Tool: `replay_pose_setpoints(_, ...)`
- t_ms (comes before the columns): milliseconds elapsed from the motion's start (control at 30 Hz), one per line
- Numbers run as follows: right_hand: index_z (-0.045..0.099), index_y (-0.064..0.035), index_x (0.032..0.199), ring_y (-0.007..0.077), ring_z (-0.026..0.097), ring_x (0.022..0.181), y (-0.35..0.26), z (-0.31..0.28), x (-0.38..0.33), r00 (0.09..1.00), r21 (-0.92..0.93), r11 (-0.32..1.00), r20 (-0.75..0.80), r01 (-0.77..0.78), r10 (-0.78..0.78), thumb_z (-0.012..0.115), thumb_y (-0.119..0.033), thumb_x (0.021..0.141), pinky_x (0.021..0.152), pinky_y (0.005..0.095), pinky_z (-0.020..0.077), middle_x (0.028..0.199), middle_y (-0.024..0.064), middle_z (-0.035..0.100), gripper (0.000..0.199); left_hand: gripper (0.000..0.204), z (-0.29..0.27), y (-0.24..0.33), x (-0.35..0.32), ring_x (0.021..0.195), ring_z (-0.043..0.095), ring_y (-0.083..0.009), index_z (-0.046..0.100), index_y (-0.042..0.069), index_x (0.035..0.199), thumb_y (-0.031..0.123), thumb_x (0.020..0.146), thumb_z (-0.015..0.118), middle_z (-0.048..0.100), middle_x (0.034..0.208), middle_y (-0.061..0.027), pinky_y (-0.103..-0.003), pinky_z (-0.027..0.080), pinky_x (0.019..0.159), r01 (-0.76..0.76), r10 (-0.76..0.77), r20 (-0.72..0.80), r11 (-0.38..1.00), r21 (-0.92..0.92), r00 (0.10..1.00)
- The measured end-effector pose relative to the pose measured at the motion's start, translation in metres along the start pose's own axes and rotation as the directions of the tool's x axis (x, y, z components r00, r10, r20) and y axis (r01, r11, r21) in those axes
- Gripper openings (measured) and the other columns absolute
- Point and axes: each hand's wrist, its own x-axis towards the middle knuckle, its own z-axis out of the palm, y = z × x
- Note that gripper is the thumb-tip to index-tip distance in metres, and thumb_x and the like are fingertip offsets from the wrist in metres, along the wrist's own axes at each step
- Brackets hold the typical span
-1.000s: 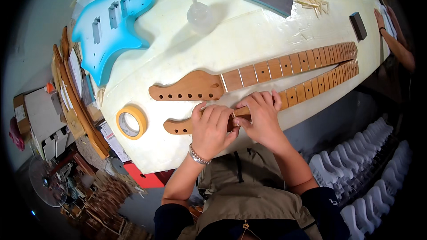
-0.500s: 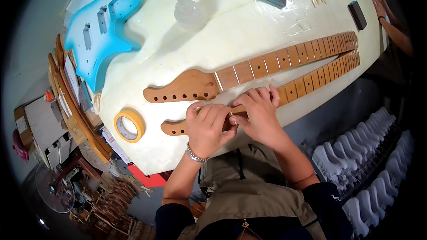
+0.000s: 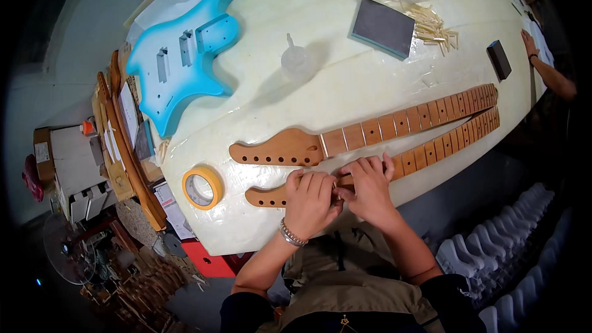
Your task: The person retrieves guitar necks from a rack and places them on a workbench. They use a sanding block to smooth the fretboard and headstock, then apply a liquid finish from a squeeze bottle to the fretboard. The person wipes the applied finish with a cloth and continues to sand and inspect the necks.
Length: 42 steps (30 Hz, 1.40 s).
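Observation:
Two brown guitar necks lie side by side on the table. The near neck point(image 3: 422, 155) runs under both my hands, its headstock out to the left. My left hand point(image 3: 310, 200) is closed over the headstock's inner end, fingertips pinched at a small pale strip, seemingly the nut point(image 3: 334, 187); my fingers mostly cover it. Curled over the start of the fretboard, my right hand point(image 3: 369, 190) grips this neck, thumb beside the nut and little finger raised. Just beyond lies the far neck point(image 3: 277, 148), with a white nut across it.
A blue guitar body point(image 3: 179, 55) lies back left, and a tape roll point(image 3: 216, 188) near the left edge. Farther back are a clear bottle point(image 3: 298, 65), a dark flat block point(image 3: 382, 28) and loose pale strips point(image 3: 435, 28). Another person's arm point(image 3: 549, 74) reaches in at right.
The whole view has shifted, so the table appears lower and more of its far side shows. Both my hands stay at the near neck's nut. The other person's hand shows differently at the edge.

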Motion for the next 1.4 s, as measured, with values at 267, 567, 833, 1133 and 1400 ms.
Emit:
replay_pose_setpoints(267,0.06,-0.0127,0.086,0.0247,0.045,0.099,-0.001,-0.001,0.002,1.0,0.002,1.0,0.002,0.001,-0.001,0.074,-0.018,0.062,0.099,0.0486,0.0141,0.09,0.0031,0.054,0.028,0.041,-0.004,-0.002,-0.001,0.085,0.055,-0.0198,0.054,0.008,0.095,0.017,0.058,0.071,0.057,0.09,-0.0046,-0.041,0.033,0.089,-0.018,0.018,0.006,0.999,-0.044,1.0)
replay_pose_setpoints(567,0.059,-0.0145,0.088,0.0242,0.044,0.101,0.005,0.004,-0.001,1.0,0.034,0.999,0.005,-0.012,0.012,0.074,-0.021,0.062,0.1,0.0507,0.0125,0.09,0.0021,0.054,0.031,0.039,-0.002,-0.002,0.003,0.08,0.056,-0.0175,0.056,0.01,0.09,0.018,0.054,0.071,0.059,0.084,-0.0013,-0.038,0.033,0.085,-0.03,0.029,-0.031,0.999,-0.033,0.999)
replay_pose_setpoints(833,0.061,-0.013,0.09,0.0239,0.044,0.102,0.007,0.005,-0.002,1.0,0.026,1.0,0.005,-0.016,0.016,0.072,-0.019,0.062,0.101,0.0518,0.0109,0.092,0.0029,0.055,0.03,0.038,0.001,-0.003,0.004,0.078,0.057,-0.0174,0.056,0.01,0.09,0.021,0.056,0.07,0.059,0.082,-0.0014,-0.039,0.033,0.085,-0.048,0.048,-0.02,0.999,0.004,0.999)
replay_pose_setpoints(1133,0.056,-0.0129,0.097,0.023,0.046,0.098,0.005,0.005,0.001,1.0,0.063,0.998,-0.013,-0.01,0.011,0.075,-0.018,0.062,0.102,0.0485,0.0113,0.089,0.0006,0.056,0.041,0.038,0.003,-0.008,0.002,0.082,0.055,-0.0173,0.056,0.009,0.091,0.021,0.058,0.07,0.058,0.087,-0.002,-0.04,0.032,0.085,-0.047,0.046,-0.028,0.999,-0.027,0.999)
replay_pose_setpoints(1400,0.056,-0.0138,0.1,0.022,0.046,0.098,0.005,0.005,-0.001,1.0,0.046,0.998,0.001,-0.031,0.031,0.075,-0.018,0.062,0.101,0.0477,0.0128,0.088,-0.0012,0.057,0.043,0.05,0.001,-0.006,-0.006,0.087,0.053,-0.0231,0.054,0.009,0.098,0.016,0.053,0.077,0.057,0.091,-0.0051,-0.039,0.032,0.087,0.004,-0.008,-0.027,0.992,-0.126,1.0)
